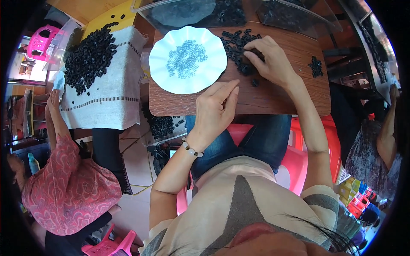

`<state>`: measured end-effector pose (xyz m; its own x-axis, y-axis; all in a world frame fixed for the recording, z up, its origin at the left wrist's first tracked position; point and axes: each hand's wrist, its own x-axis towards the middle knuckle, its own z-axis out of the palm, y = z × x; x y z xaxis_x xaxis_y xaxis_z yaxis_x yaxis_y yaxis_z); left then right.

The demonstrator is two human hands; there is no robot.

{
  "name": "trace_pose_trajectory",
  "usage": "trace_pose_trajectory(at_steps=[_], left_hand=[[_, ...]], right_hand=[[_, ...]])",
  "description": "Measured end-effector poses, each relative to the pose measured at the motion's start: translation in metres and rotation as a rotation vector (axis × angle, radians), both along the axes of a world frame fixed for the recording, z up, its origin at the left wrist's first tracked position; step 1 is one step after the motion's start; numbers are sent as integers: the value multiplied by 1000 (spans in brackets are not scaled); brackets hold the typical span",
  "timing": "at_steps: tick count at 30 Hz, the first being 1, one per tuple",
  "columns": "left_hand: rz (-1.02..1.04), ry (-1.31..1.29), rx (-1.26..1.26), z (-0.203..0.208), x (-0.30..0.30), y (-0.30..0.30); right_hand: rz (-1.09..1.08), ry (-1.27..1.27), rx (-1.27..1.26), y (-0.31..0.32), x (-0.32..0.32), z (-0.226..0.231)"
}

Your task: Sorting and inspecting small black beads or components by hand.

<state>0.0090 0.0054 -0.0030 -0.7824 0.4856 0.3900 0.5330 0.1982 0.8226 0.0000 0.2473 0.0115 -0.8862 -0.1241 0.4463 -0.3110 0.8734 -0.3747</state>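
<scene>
Right hand (269, 57): laid palm down on the pile of small black parts (237, 50), the fingers curled into the pile; whether a part is pinched cannot be told.
Left hand (218, 106): held over the near edge of the surface (273, 96), the fingers drawn together with thumb against fingertips; whether anything is held between them cannot be told.
Black parts: heaped at the far middle of the wooden surface, just right of the plate; one loose piece (255, 82) is seen below the right hand, and a small separate cluster (316, 67) lies well apart to the right.
White plate (188, 59): scalloped, set on the left of the surface, with a scatter of small grey-blue pieces (185, 57) at its centre.
Clear plastic bags (188, 13): placed along the far edge, with more black parts inside.
Neighbouring cloth (106, 96): a pale sack spread to the left, carrying a big heap of black parts (87, 57).
Another person (68, 187): seated at lower left in a patterned red top, one hand (53, 99) at the cloth's edge.
</scene>
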Motion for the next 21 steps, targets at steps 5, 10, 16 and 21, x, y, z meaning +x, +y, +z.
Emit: trace_pose_trajectory(at_steps=[5,10,16,21], left_hand=[[-1,-336,164,-7,1,2],[-149,-678,475,-2,3,1],[-122,-652,516,-3,3,-1],[-57,-723,550,6,9,5]], right_hand=[[227,-57,-181,-24,31,27],[416,-37,-187,-40,42,36],[364,-287,-507,-39,28,44],[252,16,-100,-33,-32,16]])
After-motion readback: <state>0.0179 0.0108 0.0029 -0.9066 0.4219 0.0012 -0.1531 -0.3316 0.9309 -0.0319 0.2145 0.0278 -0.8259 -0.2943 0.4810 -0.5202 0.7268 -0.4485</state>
